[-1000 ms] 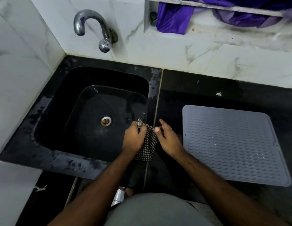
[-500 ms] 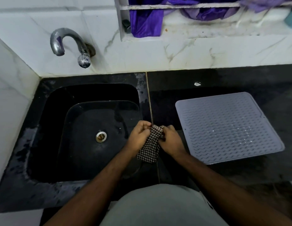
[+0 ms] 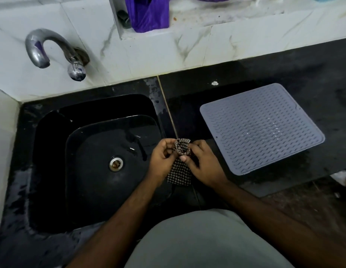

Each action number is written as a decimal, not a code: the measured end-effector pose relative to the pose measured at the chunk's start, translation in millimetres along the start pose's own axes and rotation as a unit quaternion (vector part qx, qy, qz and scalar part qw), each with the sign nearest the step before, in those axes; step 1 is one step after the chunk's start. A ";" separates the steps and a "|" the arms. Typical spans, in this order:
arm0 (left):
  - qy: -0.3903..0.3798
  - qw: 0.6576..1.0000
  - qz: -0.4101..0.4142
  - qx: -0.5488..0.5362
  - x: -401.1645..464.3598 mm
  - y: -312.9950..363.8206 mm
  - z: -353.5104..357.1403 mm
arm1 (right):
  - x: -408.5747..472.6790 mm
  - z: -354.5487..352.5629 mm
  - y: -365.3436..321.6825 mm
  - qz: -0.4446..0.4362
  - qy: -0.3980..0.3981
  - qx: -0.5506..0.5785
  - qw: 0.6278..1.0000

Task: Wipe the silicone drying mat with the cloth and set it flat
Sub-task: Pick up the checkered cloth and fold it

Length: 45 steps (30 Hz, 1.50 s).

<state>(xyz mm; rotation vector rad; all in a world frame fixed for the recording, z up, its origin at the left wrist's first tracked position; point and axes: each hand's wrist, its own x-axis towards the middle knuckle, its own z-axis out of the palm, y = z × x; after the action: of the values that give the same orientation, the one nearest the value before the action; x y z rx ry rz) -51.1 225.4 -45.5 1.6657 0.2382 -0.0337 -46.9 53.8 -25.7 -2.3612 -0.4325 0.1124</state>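
Observation:
A grey ribbed silicone drying mat (image 3: 263,128) lies flat on the black counter, right of the sink, with water drops glinting on its middle. A small black-and-white checked cloth (image 3: 179,171) hangs between my hands, over the sink's right rim. My left hand (image 3: 161,157) pinches the bunched top of the cloth from the left. My right hand (image 3: 202,163) pinches it from the right, thumb pressed on the fabric. Both hands are a short way left of the mat's near-left corner and do not touch it.
A black sink (image 3: 102,192) with a metal drain (image 3: 116,163) fills the left. A chrome tap (image 3: 52,53) juts from the white marble wall. Purple fabric (image 3: 149,12) hangs in a wall niche. The black counter (image 3: 313,78) is wet around the mat.
My right hand has closed in and taken hold of the cloth, which is now bunched at the top between both hands. The camera view shifted; the mat has not moved.

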 end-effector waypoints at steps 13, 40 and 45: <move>-0.015 0.961 -0.053 0.270 -1.6 -3.6 -7.1 | 20.9 0.2 10.8 0.069 -0.003 -0.179 0.982; -0.014 0.993 -0.107 -0.056 38.5 70.5 115.0 | 49.3 -93.4 44.7 0.145 -0.052 0.109 0.982; -0.058 0.982 -0.107 -0.145 53.8 93.7 159.1 | 73.8 -137.4 94.9 0.225 -0.065 0.252 0.939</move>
<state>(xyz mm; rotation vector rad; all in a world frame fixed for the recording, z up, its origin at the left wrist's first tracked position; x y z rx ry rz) 36.8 67.4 19.9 1.3368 0.3174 -0.2464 76.2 -74.9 14.3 -1.9050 0.0849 0.5312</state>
